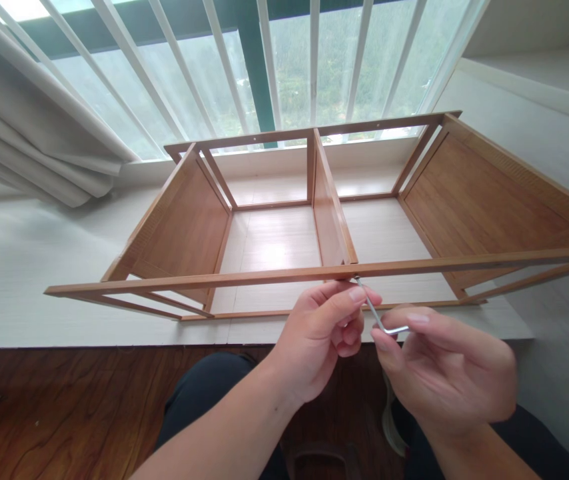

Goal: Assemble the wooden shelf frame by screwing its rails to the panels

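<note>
A thin, L-shaped metal hex key (378, 315) sits between both hands, just below the near front rail (314, 272) of a wooden shelf frame (469, 200). Its long arm runs diagonally, up and to the left, with the tip meeting the rail right where the centre divider panel (328, 207) joins it. The short arm bends off to the right, roughly level.

The right hand (447, 370) has its fingers pinched on that short arm, thumb below and forefinger on top. The left hand (322, 337) is curled, its thumb and fingertips closed lightly about the upper part of the long arm near the tip.

The frame lies on its side on a pale, faintly grained counter (39, 280) beneath a window with white bars (314, 63). Its long axis runs left to right. It is made of slim, square-edged strips and flat panels of warm, bamboo-like wood with a fine straight grain and a smooth finish. A white curtain (24, 127) hangs in folds at the left. Below the counter's edge, dark, glossy wood flooring (64, 413) shows.
</note>
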Tool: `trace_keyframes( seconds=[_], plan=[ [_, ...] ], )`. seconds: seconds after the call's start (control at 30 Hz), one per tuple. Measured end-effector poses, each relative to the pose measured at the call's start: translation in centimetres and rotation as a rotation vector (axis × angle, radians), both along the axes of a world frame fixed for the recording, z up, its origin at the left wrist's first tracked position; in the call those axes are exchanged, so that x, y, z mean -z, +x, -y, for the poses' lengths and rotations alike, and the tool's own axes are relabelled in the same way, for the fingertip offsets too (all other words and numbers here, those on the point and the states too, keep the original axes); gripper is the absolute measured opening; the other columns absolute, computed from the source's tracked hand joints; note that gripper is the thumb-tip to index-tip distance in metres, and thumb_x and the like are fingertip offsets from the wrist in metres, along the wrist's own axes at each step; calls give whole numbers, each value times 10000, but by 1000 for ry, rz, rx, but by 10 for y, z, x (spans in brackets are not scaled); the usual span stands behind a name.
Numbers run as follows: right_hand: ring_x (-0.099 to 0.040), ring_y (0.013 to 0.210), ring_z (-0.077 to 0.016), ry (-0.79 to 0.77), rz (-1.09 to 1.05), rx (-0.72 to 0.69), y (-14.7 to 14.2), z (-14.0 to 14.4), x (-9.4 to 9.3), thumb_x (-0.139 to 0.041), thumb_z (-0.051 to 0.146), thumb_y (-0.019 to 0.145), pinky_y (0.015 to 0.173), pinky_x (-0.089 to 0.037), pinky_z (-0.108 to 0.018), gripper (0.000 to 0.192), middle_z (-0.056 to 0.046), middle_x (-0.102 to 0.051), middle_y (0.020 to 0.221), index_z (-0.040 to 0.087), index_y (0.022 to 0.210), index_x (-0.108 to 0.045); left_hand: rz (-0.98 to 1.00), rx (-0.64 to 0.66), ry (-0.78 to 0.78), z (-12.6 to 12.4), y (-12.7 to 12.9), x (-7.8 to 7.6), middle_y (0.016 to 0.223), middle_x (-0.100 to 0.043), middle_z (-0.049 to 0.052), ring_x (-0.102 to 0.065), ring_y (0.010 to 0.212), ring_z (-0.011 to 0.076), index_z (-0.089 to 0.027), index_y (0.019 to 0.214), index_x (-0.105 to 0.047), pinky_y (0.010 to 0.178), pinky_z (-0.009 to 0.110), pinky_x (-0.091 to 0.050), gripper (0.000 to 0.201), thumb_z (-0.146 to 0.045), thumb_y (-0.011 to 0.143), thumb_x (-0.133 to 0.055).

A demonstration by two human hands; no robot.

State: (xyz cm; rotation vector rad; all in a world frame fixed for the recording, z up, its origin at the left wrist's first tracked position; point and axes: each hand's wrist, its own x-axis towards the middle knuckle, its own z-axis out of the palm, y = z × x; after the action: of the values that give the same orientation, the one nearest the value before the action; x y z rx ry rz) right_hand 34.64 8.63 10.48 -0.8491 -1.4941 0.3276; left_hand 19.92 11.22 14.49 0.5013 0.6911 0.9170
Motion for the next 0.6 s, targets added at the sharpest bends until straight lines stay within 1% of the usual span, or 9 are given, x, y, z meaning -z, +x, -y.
trace_keyframes(
  seconds=[0.1,0.23,0.37,0.5,0.6],
  plan=[
    [-724,642,-176,6,2,-11,-1,0,-2,-772,-33,758,587,-640,-309,350,-16,-772,811,213,985,-669,8,0,2,0,0,1,570,-335,-68,-313,524,55,-146,829,-773,460,180,-207,207,-350,856,-794],
    [-723,651,-175,33,-28,-61,-1,0,-4,-765,-72,744,585,-631,-308,426,-25,-776,839,203,1056,-670,20,3,4,0,0,1,568,-332,-68,-307,522,55,-142,827,-768,457,181,-200,203,-342,861,-788],
    [-730,658,-175,5,-2,-29,1,1,-2,-765,-54,762,623,-638,-313,353,-15,-769,811,213,974,-676,19,1,-9,-1,1,0,568,-328,-71,-305,519,53,-136,807,-758,455,180,-204,220,-348,845,-800],
    [-724,675,-177,1,48,-6,1,1,-1,-787,7,782,589,-624,-302,335,-24,-770,828,225,1010,-672,4,-4,-29,-1,1,0,562,-332,-76,-302,514,50,-134,786,-747,455,179,-214,271,-389,804,-835],
    [-702,631,-164,30,87,-40,-3,0,-6,-778,9,782,571,-606,-288,277,-20,-756,768,202,950,-672,-19,-7,-27,-1,1,1,560,-345,-72,-311,515,52,-137,783,-746,458,180,-224,293,-413,788,-844]
  ],
)
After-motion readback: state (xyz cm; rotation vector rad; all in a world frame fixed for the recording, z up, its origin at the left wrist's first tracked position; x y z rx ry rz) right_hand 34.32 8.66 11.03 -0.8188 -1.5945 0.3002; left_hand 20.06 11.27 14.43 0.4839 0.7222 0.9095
